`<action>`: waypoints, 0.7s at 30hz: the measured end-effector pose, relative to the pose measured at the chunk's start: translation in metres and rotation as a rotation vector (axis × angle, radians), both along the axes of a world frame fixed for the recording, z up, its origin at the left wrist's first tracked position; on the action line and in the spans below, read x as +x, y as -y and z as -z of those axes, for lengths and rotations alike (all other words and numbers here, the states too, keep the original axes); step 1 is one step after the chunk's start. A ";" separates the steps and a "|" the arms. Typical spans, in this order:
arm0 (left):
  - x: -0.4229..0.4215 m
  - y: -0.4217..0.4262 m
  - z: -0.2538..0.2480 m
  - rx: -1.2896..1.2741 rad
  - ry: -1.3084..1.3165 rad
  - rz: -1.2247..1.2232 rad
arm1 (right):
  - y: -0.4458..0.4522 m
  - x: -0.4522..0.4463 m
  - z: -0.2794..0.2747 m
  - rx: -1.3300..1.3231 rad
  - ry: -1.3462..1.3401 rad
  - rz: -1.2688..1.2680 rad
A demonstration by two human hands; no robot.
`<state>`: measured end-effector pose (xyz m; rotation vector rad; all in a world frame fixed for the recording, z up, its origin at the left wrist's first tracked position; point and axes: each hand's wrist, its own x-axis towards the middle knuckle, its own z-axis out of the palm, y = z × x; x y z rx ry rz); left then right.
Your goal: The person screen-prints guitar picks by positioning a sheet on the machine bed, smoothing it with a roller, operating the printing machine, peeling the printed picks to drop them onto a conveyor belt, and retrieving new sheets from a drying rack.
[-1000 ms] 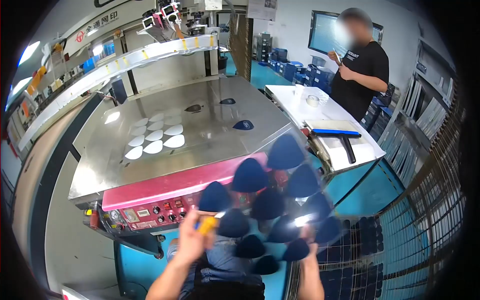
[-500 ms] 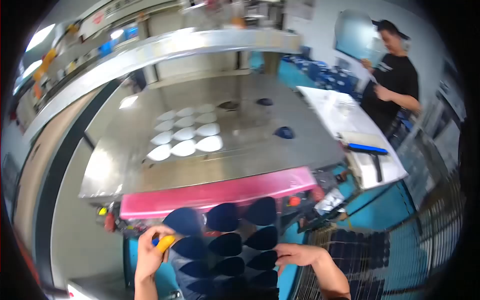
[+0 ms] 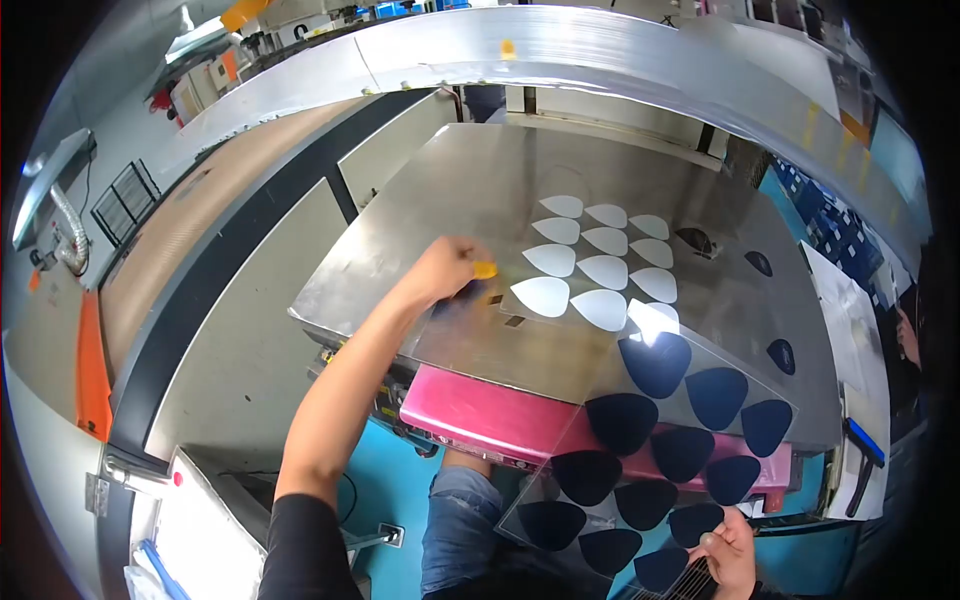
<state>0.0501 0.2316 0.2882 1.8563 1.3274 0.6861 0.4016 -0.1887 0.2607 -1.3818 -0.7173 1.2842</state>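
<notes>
My left hand (image 3: pixel 445 272) is closed around a small yellow object (image 3: pixel 484 270) whose kind I cannot make out. It is over the left part of a flat metal table (image 3: pixel 400 215), near two small dark marks. A blurred dark patch shows just beneath the fingers. At the lower right, my right hand (image 3: pixel 732 555) pinches the corner of a clear sheet (image 3: pixel 655 395) bearing rows of dark blue teardrop shapes (image 3: pixel 652 363). The sheet is tilted over the table's front edge. White teardrop shapes (image 3: pixel 605 272) lie in rows on the metal, just beyond it.
A pink bar (image 3: pixel 480 410) runs along the table's front. Overhead, a long metal beam (image 3: pixel 600 55) crosses the view. Several dark pieces (image 3: pixel 781 355) rest toward the table's right side. On a white side table stands a blue-edged squeegee (image 3: pixel 864 442). Another person's hand (image 3: pixel 908 335) shows beyond.
My left hand has left the sheet and reached forward over the metal table with the yellow object. The sheet, held by my right hand, is now tilted rightward. My view has turned left.
</notes>
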 end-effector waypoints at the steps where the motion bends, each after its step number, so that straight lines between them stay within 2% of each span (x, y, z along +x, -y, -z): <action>1: 0.014 -0.026 0.004 0.025 -0.074 -0.037 | -0.003 -0.002 -0.004 -0.067 -0.002 0.041; 4: 0.055 -0.056 0.003 0.132 -0.187 -0.156 | 0.005 0.012 0.006 -0.137 -0.012 -0.023; 6: 0.072 -0.065 0.005 0.165 -0.217 -0.224 | 0.006 0.007 0.001 -0.154 0.054 0.022; 7: 0.075 -0.070 0.008 0.167 -0.205 -0.183 | 0.011 0.010 0.005 -0.159 0.059 0.027; 10: 0.073 -0.088 0.012 -0.073 -0.036 -0.029 | 0.016 0.016 0.010 -0.175 0.047 0.051; 13: 0.076 -0.061 -0.012 -0.232 0.329 0.115 | 0.017 0.017 0.011 -0.172 0.043 0.076; 15: 0.069 -0.051 -0.014 -0.244 0.453 0.066 | 0.013 0.018 0.008 -0.180 0.067 0.067; 17: 0.047 -0.045 -0.011 -0.242 0.558 -0.001 | 0.010 0.017 0.000 -0.203 0.096 0.075; 19: -0.010 -0.035 -0.005 -0.215 0.645 -0.106 | 0.009 0.019 -0.001 -0.194 0.060 0.056; 21: -0.079 -0.007 -0.003 -0.090 0.670 -0.328 | 0.008 0.014 -0.004 -0.111 0.064 0.073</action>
